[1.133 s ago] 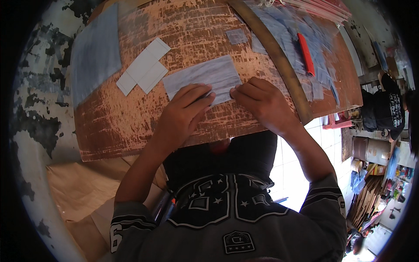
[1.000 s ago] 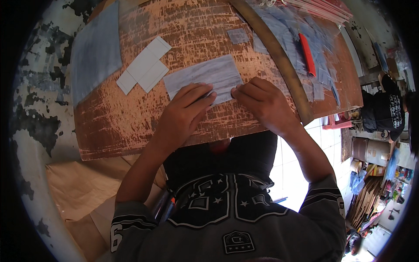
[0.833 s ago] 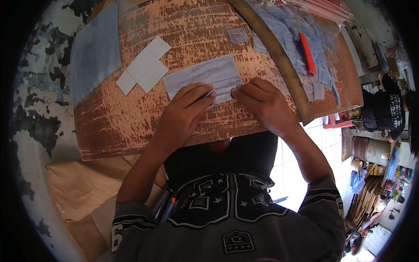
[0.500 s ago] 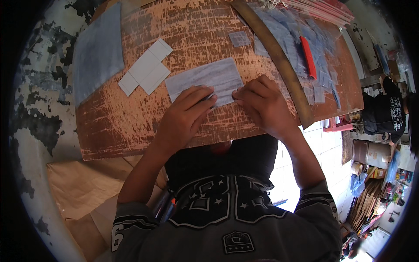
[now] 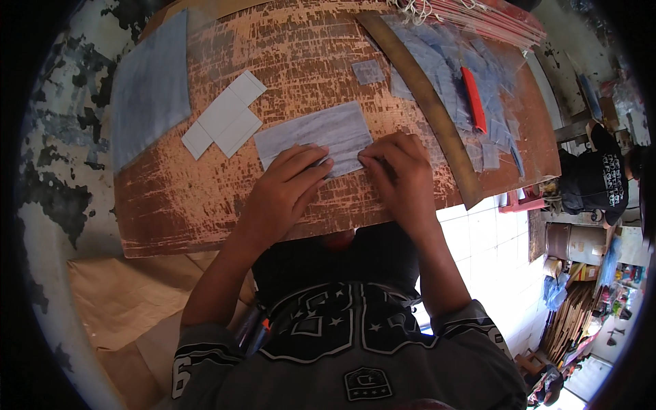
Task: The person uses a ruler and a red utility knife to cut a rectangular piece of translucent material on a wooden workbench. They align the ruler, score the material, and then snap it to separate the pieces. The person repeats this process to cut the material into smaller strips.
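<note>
A thin grey streaked rectangular sheet (image 5: 311, 133) lies on the worn brown board in front of me. My left hand (image 5: 288, 186) rests over its near left part, fingers stretched across it and fingertips pressing on it. At the sheet's near right corner, my right hand (image 5: 402, 171) pinches the edge between thumb and fingertips. Left of the sheet lies a pale cut-out template (image 5: 225, 116) with drawn lines. A small translucent grey square (image 5: 368, 72) sits beyond the sheet, apart from both hands.
A long brown strip (image 5: 427, 102) curves along the right. Beyond it are a heap of grey-blue translucent pieces (image 5: 437, 51) and a red cutter-like tool (image 5: 473, 100). A large grey-blue sheet (image 5: 152, 89) covers the left. Thin red rods (image 5: 478, 20) lie at the back. Another person (image 5: 601, 171) is far right.
The whole view has shifted slightly, with the board appearing a little lower and further left. Both hands keep their places on the grey sheet.
</note>
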Action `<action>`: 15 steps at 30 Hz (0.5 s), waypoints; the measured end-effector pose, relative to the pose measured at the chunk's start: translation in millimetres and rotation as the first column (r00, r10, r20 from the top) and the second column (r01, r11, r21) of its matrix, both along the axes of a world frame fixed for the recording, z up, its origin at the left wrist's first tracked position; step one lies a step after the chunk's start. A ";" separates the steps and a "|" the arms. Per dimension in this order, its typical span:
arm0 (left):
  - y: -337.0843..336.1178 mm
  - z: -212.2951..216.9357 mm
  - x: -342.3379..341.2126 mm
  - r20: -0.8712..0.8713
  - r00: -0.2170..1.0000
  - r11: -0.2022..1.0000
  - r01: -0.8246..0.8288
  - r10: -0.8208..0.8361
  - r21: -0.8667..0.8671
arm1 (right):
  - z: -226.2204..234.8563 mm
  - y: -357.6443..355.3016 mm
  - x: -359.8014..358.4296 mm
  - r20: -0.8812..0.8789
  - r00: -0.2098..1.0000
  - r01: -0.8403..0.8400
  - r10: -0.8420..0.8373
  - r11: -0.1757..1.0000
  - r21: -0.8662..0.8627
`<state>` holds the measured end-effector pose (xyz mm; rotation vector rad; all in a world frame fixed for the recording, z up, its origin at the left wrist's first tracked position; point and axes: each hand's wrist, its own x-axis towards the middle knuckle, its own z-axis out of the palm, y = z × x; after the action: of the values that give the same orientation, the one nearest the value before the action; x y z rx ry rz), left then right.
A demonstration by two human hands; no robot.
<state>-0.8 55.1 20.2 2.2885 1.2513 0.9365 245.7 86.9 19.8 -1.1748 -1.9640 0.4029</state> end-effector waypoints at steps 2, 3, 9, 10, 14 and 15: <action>0.4 -1.1 -0.4 -0.007 1.000 1.000 -0.001 0.001 0.011 | 1.4 -0.4 -1.2 -0.038 0.999 0.022 -0.023 0.999 -0.049; -0.1 -1.5 -0.5 -0.007 1.000 1.000 -0.005 0.005 0.010 | 3.1 -1.4 -2.1 -0.032 0.998 0.047 -0.049 0.997 -0.057; 0.2 -4.5 -1.2 0.002 1.000 1.000 -0.002 0.002 0.024 | -2.4 -3.6 -0.1 -0.060 0.987 0.145 -0.152 0.984 -0.106; 0.0 -4.3 -1.3 0.002 1.000 1.000 -0.004 0.004 0.023 | -5.3 -3.6 0.8 -0.055 0.987 0.145 -0.152 0.983 -0.112; -0.3 -3.5 -1.2 0.008 1.000 1.000 -0.001 0.001 0.013 | -9.9 -1.6 0.3 -0.096 0.984 0.146 -0.153 0.987 -0.071; 0.0 -3.3 -1.2 0.007 1.000 1.000 -0.001 0.001 0.013 | -9.3 -1.4 1.0 -0.071 0.986 0.144 -0.149 0.987 -0.069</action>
<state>-2.0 55.2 16.9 2.2924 1.2474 0.9545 246.7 85.4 10.4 -1.3163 -1.7974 0.4296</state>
